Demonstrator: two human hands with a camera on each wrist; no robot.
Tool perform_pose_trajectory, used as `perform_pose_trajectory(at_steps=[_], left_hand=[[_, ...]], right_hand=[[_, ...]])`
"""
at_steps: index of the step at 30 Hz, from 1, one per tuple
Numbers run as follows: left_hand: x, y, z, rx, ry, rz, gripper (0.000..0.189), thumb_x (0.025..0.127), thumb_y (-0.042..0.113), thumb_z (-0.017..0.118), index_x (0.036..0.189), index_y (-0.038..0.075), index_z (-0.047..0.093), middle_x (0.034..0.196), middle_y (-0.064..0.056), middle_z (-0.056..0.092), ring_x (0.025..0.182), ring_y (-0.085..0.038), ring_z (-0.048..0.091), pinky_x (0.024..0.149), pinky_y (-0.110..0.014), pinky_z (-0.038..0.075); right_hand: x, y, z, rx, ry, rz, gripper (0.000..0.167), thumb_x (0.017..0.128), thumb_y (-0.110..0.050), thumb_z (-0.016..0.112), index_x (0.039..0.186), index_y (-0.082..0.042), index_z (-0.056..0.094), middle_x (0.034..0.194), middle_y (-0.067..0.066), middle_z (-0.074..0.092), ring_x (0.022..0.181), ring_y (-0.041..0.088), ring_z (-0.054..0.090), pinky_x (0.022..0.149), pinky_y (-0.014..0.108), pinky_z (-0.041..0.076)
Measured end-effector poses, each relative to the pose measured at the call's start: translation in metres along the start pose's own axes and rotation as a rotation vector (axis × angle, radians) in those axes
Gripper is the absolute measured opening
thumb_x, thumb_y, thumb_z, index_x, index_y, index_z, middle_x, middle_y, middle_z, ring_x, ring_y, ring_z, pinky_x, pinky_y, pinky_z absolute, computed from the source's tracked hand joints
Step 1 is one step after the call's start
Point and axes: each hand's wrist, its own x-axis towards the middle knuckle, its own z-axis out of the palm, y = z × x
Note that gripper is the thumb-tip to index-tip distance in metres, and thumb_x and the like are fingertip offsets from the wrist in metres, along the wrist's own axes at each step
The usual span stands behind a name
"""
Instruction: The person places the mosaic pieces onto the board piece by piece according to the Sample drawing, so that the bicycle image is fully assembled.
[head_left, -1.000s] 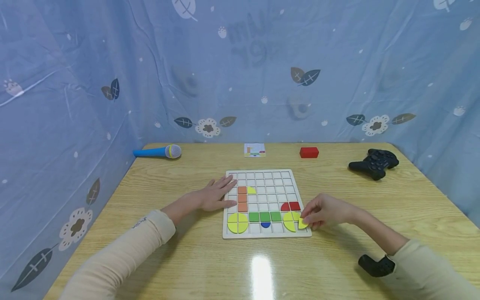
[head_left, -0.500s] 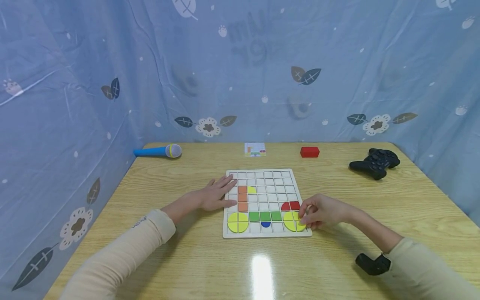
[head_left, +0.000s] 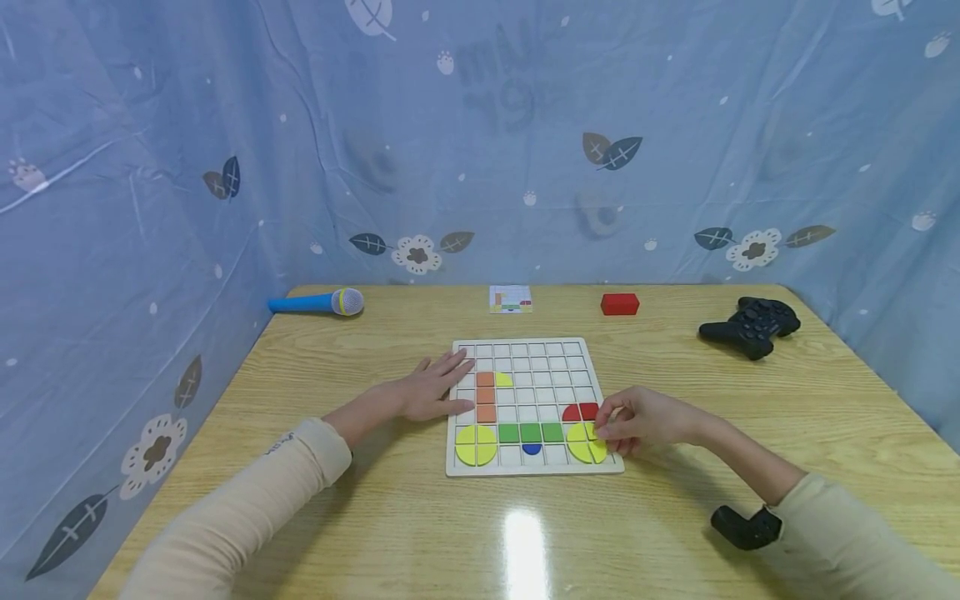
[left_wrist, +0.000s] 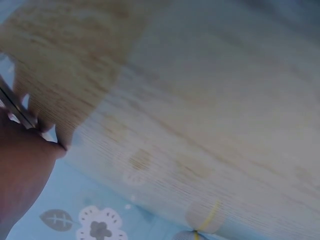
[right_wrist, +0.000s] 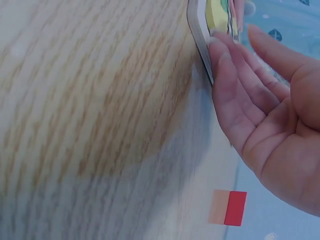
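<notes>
A white gridded board (head_left: 527,413) lies on the table with coloured tiles in its cells. My left hand (head_left: 429,393) rests flat along its left edge, fingers spread. At its lower right corner, the fingertips of my right hand (head_left: 647,417) touch the right edge of a yellow circle (head_left: 579,443) made of quarter tiles; in the right wrist view the thumb stands apart from the fingers. Another yellow circle (head_left: 467,454) fills the lower left. Between them run green squares (head_left: 530,432) above a blue half-round tile (head_left: 532,449). Orange squares (head_left: 486,396) and red tiles (head_left: 588,411) sit higher up.
Along the back of the table are a blue toy microphone (head_left: 311,303), a small pattern card (head_left: 510,300) and a red block (head_left: 619,304). A black game controller (head_left: 752,325) lies at the right. A black device (head_left: 746,527) sits at my right wrist. Blue curtain surrounds the table.
My right hand has brought the last-held yellow quarter tile leftward into the lower right circle, and its fingers have shifted slightly left. My left hand has not moved.
</notes>
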Motion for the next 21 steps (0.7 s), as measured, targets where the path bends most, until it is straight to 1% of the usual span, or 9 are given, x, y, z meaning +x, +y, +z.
perform_pose_trajectory(at_steps=[5, 9, 14, 18, 21], left_hand=[[0.0000, 0.0005, -0.0001, -0.007, -0.002, -0.001, 0.078, 0.098, 0.058, 0.035, 0.155, 0.014, 0.005, 0.159, -0.008, -0.005, 0.143, -0.026, -0.006, 0.112, -0.052, 0.000], [0.0004, 0.0001, 0.0001, -0.008, -0.004, -0.003, 0.078, 0.097, 0.059, 0.035, 0.155, 0.015, 0.005, 0.159, -0.007, -0.005, 0.143, -0.026, -0.006, 0.112, -0.052, 0.000], [0.0007, -0.0007, 0.0000, -0.006, -0.006, -0.007, 0.078, 0.098, 0.058, 0.034, 0.155, 0.015, 0.004, 0.159, -0.007, -0.006, 0.143, -0.026, -0.006, 0.112, -0.052, 0.000], [-0.0004, 0.0002, -0.0007, -0.010, -0.002, -0.006, 0.078, 0.098, 0.058, 0.035, 0.155, 0.014, 0.004, 0.159, -0.008, -0.006, 0.143, -0.026, -0.006, 0.112, -0.052, -0.001], [-0.0001, 0.0002, -0.0001, -0.005, -0.009, -0.014, 0.079, 0.097, 0.059, 0.034, 0.155, 0.016, 0.002, 0.159, -0.006, -0.007, 0.143, -0.025, -0.007, 0.112, -0.051, -0.001]], right_hand=[[-0.0019, -0.0017, -0.0012, 0.058, -0.013, 0.031, 0.021, 0.093, -0.017, 0.064, 0.101, 0.002, 0.063, 0.077, 0.011, 0.065, 0.071, 0.021, 0.061, 0.061, 0.029, 0.053], [-0.0028, -0.0017, -0.0022, 0.055, -0.010, 0.046, 0.021, 0.094, -0.018, 0.063, 0.101, 0.002, 0.066, 0.078, 0.011, 0.066, 0.071, 0.020, 0.061, 0.062, 0.029, 0.054], [-0.0038, -0.0001, -0.0023, 0.015, -0.023, 0.033, 0.022, 0.094, -0.022, 0.062, 0.101, -0.002, 0.070, 0.075, 0.010, 0.066, 0.067, 0.020, 0.061, 0.058, 0.029, 0.053], [-0.0052, -0.0006, -0.0005, 0.028, -0.056, 0.011, 0.023, 0.095, -0.021, 0.062, 0.108, -0.003, 0.070, 0.075, 0.013, 0.067, 0.064, 0.020, 0.061, 0.055, 0.028, 0.052], [-0.0058, -0.0008, 0.0006, 0.048, -0.085, -0.008, 0.025, 0.096, -0.019, 0.060, 0.113, -0.002, 0.068, 0.075, 0.013, 0.067, 0.062, 0.019, 0.060, 0.053, 0.027, 0.051]])
